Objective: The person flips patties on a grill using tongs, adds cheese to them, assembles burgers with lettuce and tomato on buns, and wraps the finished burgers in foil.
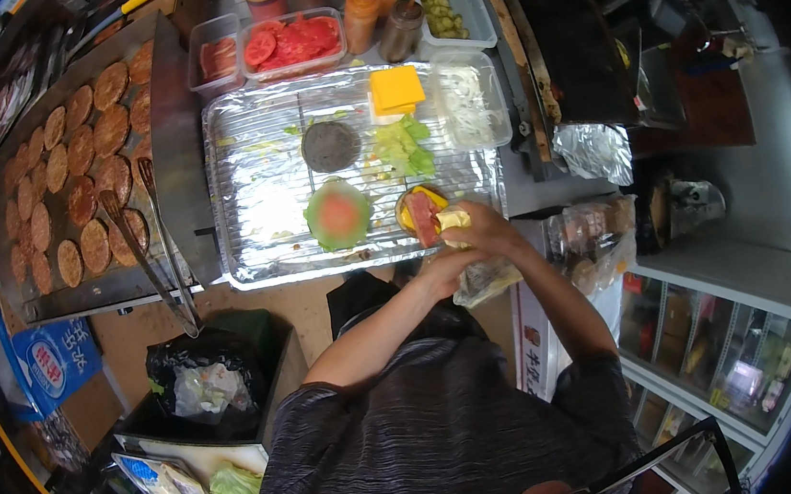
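My right hand (485, 229) is closed around a soft pouch (455, 226) with a pale yellow end, beside the near right of a wire rack. My left hand (444, 272) is just below it, gripping the pouch's lower part; the fingers partly hide it. Clear, crinkled plastic (484, 279) hangs beneath both hands. At the pouch's end lies an open burger stack (413, 212) with a yellow cheese slice and a strip of bacon (424, 219). Left of that, a bun half carries lettuce and a blurred red topping (338, 213). A dark round bun (331, 147) sits farther back.
Several patties cover a griddle (102, 278) at left, with tongs (161, 250) across its edge. Tomato slices (294, 40), sauce bottles (401, 29), pickles (439, 11), shredded onion (463, 95), cheese slices (397, 90) and lettuce (403, 145) surround the foil-lined tray (254, 280). A lined bin (199, 369) stands below left.
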### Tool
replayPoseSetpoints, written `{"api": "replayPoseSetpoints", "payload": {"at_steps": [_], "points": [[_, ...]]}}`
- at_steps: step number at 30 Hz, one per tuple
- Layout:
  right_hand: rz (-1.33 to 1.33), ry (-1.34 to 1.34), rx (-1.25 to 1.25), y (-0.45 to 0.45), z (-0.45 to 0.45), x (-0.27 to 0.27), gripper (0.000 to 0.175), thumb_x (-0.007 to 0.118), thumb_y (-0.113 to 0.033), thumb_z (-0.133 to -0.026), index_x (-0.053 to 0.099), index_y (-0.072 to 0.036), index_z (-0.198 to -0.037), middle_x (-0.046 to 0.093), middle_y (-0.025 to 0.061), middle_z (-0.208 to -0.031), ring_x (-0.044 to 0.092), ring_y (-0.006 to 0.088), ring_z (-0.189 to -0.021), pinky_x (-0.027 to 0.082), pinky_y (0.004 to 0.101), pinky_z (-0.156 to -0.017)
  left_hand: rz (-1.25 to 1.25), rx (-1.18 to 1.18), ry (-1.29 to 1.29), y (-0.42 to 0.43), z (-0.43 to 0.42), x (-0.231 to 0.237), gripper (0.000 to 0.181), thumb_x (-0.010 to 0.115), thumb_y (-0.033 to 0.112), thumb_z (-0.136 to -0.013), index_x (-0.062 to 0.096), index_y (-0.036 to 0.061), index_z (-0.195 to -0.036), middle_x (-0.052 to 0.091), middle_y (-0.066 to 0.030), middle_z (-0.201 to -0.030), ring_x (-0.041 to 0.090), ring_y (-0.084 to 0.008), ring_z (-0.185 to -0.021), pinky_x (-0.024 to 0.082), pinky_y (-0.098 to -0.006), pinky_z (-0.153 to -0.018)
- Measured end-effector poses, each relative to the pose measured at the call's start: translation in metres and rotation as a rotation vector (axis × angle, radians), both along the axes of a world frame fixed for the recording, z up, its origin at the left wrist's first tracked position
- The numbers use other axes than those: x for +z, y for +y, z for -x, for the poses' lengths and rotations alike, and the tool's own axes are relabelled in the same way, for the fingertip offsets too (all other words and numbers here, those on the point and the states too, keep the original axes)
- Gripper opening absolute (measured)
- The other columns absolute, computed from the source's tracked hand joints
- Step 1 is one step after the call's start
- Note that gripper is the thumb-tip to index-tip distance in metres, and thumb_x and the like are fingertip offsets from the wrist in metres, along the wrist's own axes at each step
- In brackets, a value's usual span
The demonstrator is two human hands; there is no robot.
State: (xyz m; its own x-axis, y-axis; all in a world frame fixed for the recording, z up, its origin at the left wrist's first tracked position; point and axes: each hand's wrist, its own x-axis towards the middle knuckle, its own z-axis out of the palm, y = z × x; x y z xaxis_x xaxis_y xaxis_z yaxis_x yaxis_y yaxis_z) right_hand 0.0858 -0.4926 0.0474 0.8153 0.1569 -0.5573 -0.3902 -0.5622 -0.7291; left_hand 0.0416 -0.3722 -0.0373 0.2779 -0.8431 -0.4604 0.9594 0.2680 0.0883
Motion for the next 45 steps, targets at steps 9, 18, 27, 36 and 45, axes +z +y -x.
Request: {"api": "replayPoseSetpoints", "payload": {"at_steps": [9,18,27,36,45], "points": [[0.09,-0.038,-0.007,-0.011,-0.004,-0.009,0.045,0.07,-0.036,-0.071,0.059,0.0,-0.097,0.063,0.0141,-0.088,0.062,0.0218,-0.08,0.047,0.0319,-0.072,-0.313,0.038,-0.491,0.004,-0.005,0.05,0.035,0.064,0.011,-0.082,0.053,-0.0008,-0.113,0.061,-0.0092,-0.103,0.059,-0.0181,-0.097,0.048,-0.0292,-0.083],[-0.026,0.045,-0.025,-0.008,0.003,-0.014,0.048,0.067,-0.037,-0.074,0.059,0.001,-0.103,0.064,0.0152,-0.093,0.062,0.0227,-0.084,0.047,0.0326,-0.075,-0.244,0.017,-0.188,-0.001,-0.003,0.031,0.033,0.06,0.012,-0.085,0.052,-0.0033,-0.113,0.061,-0.0099,-0.102,0.06,-0.0192,-0.095,0.049,-0.03,-0.081],[0.11,0.032,0.05,-0.004,-0.005,-0.008,0.051,0.068,-0.038,-0.073,0.058,0.001,-0.104,0.064,0.0149,-0.092,0.062,0.0235,-0.084,0.047,0.0331,-0.075,-0.183,-0.037,-0.284,0.001,-0.007,0.025,0.031,0.059,0.008,-0.086,0.052,-0.0039,-0.114,0.062,-0.0136,-0.106,0.062,-0.0211,-0.095,0.051,-0.0324,-0.082],[-0.234,0.203,-0.031,-0.008,-0.011,0.007,0.045,0.067,-0.029,-0.079,0.056,0.001,-0.11,0.061,0.0055,-0.097,0.057,0.0115,-0.085,0.046,0.0273,-0.076,-0.234,-0.013,-0.118,0.002,-0.008,0.022,0.022,0.059,0.011,-0.08,0.059,-0.0013,-0.099,0.062,-0.0102,-0.095,0.062,-0.0197,-0.088,0.051,-0.0309,-0.076],[-0.021,0.135,-0.015,-0.003,-0.001,-0.001,0.05,0.07,-0.031,-0.075,0.056,0.0,-0.112,0.063,0.0079,-0.098,0.058,0.0144,-0.086,0.046,0.0289,-0.078,-0.224,0.045,-0.2,-0.003,-0.001,0.015,0.034,0.06,0.014,-0.083,0.056,-0.0046,-0.111,0.062,-0.013,-0.103,0.062,-0.0206,-0.092,0.05,-0.0312,-0.079]]}}
